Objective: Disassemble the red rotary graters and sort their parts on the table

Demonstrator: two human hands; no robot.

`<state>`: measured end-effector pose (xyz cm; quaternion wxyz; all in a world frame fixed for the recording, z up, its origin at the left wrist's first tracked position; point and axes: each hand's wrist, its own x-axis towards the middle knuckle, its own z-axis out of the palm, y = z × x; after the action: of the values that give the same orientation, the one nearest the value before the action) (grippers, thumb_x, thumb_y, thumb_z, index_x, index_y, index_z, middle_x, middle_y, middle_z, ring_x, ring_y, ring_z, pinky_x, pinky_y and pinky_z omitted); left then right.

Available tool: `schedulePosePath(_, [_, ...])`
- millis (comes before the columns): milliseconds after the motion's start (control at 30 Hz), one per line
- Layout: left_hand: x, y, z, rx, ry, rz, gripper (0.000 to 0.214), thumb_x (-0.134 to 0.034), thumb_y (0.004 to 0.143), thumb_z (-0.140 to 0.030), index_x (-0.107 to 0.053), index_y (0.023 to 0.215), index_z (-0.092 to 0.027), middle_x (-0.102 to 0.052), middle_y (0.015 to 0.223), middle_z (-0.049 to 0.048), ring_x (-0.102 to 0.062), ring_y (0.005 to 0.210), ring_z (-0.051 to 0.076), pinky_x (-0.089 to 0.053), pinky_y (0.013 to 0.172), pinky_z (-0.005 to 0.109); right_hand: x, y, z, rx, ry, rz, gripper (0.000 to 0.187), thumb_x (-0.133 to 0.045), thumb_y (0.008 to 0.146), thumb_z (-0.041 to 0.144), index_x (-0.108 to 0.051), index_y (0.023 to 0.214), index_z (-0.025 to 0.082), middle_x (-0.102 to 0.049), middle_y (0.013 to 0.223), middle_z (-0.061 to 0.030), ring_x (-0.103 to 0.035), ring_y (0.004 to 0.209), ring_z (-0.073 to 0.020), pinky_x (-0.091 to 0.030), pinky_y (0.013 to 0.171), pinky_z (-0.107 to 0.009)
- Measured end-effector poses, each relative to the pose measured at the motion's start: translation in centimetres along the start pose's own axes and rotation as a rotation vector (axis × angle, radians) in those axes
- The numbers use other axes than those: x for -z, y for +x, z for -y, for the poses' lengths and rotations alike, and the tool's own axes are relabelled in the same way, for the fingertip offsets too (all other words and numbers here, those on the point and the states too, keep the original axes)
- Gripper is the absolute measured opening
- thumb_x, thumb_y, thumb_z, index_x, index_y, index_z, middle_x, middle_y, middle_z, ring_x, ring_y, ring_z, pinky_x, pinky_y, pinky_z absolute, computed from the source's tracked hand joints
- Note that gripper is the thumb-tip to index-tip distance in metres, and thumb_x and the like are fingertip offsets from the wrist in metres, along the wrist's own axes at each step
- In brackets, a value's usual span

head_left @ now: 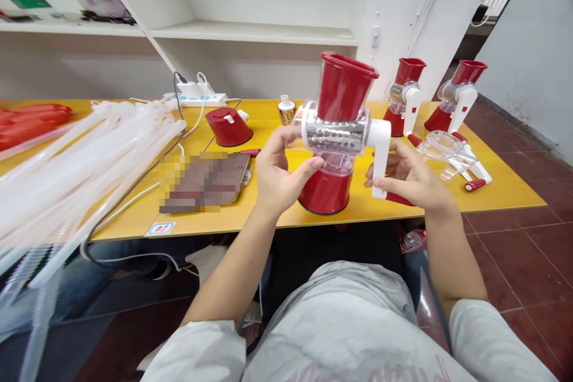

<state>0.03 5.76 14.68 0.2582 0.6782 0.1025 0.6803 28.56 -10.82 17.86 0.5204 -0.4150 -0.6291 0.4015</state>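
Note:
A red rotary grater point(336, 131) with a red funnel top, a metal drum in a clear housing and a red base stands at the front of the yellow table point(501, 188). My left hand point(280, 170) grips the clear housing on its left side, thumb stretched under the drum. My right hand point(409, 178) is closed on the white crank handle point(380, 155) with its red knob on the grater's right side.
Two more red graters point(405, 101) point(456, 101) stand at the back right, with a clear plastic part point(445, 152) and a white crank in front of them. A red base point(228, 126), a small drum piece point(286, 110), a blurred-out flat object point(203, 182), a power strip point(197, 97) and long white plastic strips point(80, 161) lie to the left.

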Motion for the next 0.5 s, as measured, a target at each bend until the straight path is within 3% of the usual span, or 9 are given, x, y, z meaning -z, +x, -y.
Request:
schedulePosePath(100, [0.0, -0.1, -1.2, 0.14, -0.071, 0.019, 0.064, -0.119, 0.088, -0.079, -0.094, 0.117, -0.028, -0.091, 0.11, 0.0041, -0.087, 0.105, 0.027, -0.07, 0.103, 0.04, 0.2, 0.3, -0.6, 0.05, -0.156, 0.007, 0.06, -0.111, 0.103, 0.058, -0.075, 0.143, 0.031, -0.092, 0.132, -0.0076, -0.09, 0.113, -0.0289, -0.078, 0.102, -0.048])
schedulePosePath(200, [0.1, 0.3, -1.4, 0.28, -0.182, 0.079, 0.07, -0.126, 0.076, -0.077, -0.094, 0.111, -0.026, -0.092, 0.108, 0.0054, -0.089, 0.106, 0.028, -0.073, 0.104, 0.04, 0.7, 0.6, -1.4, 0.07, -0.264, -0.005, 0.059, -0.108, 0.103, 0.058, -0.076, 0.145, 0.031, -0.092, 0.143, -0.0099, -0.09, 0.122, -0.0312, -0.077, 0.106, -0.05])
schedulePosePath(333, [0.3, 0.8, -0.4, 0.376, -0.204, 0.111, 0.077, -0.133, 0.056, -0.077, -0.089, 0.094, -0.025, -0.09, 0.098, 0.0046, -0.085, 0.098, 0.027, -0.074, 0.099, 0.041, 1.3, 1.0, -2.1, 0.045, -0.295, 0.007, 0.059, -0.107, 0.103, 0.058, -0.075, 0.144, 0.03, -0.092, 0.146, -0.0112, -0.09, 0.121, -0.0318, -0.078, 0.104, -0.051])
schedulePosePath(500, [-0.1, 0.4, 1.2, 0.453, -0.213, 0.1, 0.076, -0.136, 0.05, -0.067, -0.087, 0.088, -0.024, -0.086, 0.091, 0.0011, -0.075, 0.087, 0.02, -0.067, 0.09, 0.033, 1.6, 1.6, -3.0, 0.018, -0.289, 0.002, 0.058, -0.109, 0.1, 0.055, -0.077, 0.14, 0.029, -0.091, 0.144, -0.0109, -0.089, 0.117, -0.0302, -0.077, 0.106, -0.05])
